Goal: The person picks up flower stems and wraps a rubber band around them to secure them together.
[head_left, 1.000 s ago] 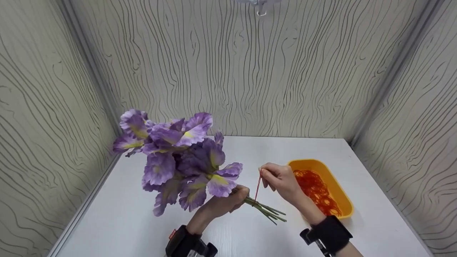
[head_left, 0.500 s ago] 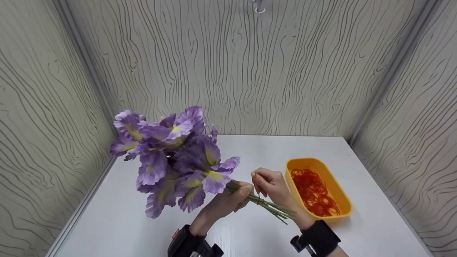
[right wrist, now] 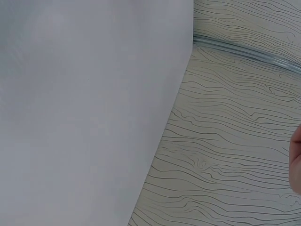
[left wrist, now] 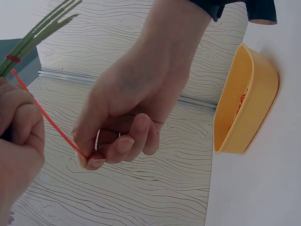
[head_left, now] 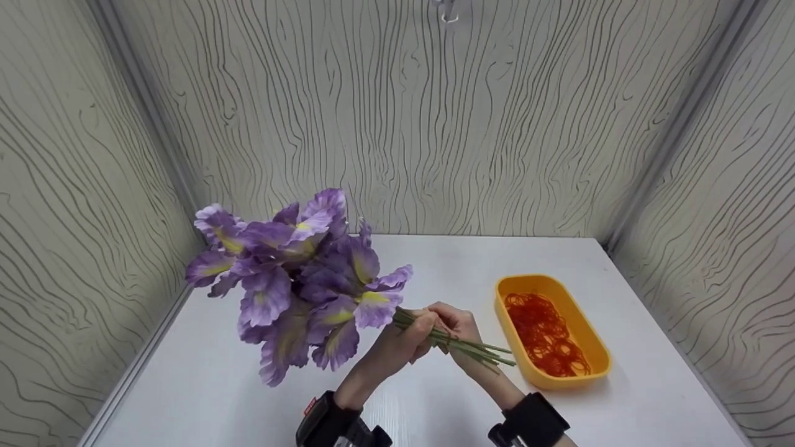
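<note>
My left hand [head_left: 400,340] grips the green stems [head_left: 484,352] of a bunch of purple irises [head_left: 317,285], held above the table with the blooms to the left. A red rubber band [left wrist: 51,120] is wrapped round the stems just past that hand. In the left wrist view, the thumb and finger of my right hand [left wrist: 124,101] pinch the band's free end and hold it stretched out taut. In the head view the right hand sits behind the stems, beside the left hand. Only a sliver of a hand [right wrist: 295,162] shows in the right wrist view.
A yellow container [head_left: 568,381] stands on the white table [head_left: 652,347] to the right, with a heap of red rubber bands [head_left: 546,338] inside. Wood-grain patterned walls [head_left: 397,124] enclose the table at the back and sides.
My right hand has moved left and down, from apart on the right to close beside the left hand, still pinching the band. The bunch has shifted slightly left.
</note>
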A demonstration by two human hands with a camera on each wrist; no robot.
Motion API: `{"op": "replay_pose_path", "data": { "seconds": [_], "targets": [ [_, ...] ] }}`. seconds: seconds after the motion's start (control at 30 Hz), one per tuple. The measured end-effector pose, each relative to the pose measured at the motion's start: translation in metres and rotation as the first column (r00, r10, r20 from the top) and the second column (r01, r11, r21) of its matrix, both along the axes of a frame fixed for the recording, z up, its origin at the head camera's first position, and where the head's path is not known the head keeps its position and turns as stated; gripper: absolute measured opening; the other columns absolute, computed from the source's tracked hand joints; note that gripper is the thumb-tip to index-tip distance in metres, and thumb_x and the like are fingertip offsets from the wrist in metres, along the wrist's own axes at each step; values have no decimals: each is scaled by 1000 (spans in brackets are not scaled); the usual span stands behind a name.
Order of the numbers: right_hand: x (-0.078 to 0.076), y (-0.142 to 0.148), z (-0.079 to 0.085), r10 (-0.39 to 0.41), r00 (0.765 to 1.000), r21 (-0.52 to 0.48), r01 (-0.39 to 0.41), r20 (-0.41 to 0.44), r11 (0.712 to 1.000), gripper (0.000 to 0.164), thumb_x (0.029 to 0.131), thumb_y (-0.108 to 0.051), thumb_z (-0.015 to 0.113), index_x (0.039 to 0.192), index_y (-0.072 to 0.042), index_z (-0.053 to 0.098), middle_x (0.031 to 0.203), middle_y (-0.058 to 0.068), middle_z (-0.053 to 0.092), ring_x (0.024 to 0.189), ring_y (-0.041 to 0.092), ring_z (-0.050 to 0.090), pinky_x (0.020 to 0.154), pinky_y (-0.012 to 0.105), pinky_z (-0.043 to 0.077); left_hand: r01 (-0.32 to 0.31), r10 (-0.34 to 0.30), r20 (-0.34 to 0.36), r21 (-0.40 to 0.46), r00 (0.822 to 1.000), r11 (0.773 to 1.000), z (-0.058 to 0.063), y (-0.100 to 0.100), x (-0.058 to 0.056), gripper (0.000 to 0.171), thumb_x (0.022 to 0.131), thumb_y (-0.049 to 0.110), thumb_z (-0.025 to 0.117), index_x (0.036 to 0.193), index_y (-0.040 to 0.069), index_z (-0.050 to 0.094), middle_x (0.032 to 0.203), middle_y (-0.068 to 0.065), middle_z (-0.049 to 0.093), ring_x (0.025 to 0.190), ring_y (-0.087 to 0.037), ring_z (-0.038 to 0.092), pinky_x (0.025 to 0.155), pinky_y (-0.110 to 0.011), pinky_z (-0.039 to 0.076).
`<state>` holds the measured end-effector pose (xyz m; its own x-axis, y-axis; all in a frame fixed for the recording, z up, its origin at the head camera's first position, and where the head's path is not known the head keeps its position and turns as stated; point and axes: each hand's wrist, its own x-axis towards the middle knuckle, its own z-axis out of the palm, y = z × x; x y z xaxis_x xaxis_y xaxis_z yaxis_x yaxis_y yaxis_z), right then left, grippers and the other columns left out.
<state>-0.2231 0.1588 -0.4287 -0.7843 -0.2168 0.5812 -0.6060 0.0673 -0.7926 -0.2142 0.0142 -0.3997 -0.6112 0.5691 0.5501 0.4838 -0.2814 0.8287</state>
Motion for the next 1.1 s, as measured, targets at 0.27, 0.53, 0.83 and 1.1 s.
{"op": "replay_pose_path", "data": {
  "seconds": [0.27,0.53,0.83,1.1],
  "targets": [
    [8,-7,-4,62,987,-15,-60,147,998,15,91,2,46,78,4,54,55,5,46,43,14,37,40,19,33,24,-25,61,14,998,1000,10,-2,5,47,95,27,36,85,-13,58,48,-1,41,42,-6,33,49,-28,44],
    [21,-20,-14,41,977,0,-42,208,999,22,92,-1,48,70,0,52,50,4,44,40,8,36,36,18,31,-147,147,30,11,989,989,18,-2,6,31,92,4,36,61,-2,34,51,8,31,43,-4,30,38,-22,26],
    [46,-32,-1,34,989,-59,-26,146,998,26,87,12,44,63,4,48,45,15,36,38,8,35,35,16,26,-245,244,30,39,969,969,18,0,1,31,92,-3,36,61,-4,36,51,9,29,42,-4,25,40,-20,20],
    [65,-33,11,56,977,-54,-46,204,997,28,84,14,44,58,3,48,41,14,35,35,4,34,33,16,27,-359,361,-59,40,931,932,1,2,-9,29,89,1,39,60,3,37,48,7,31,38,-4,28,33,-21,24]
  ]
}}
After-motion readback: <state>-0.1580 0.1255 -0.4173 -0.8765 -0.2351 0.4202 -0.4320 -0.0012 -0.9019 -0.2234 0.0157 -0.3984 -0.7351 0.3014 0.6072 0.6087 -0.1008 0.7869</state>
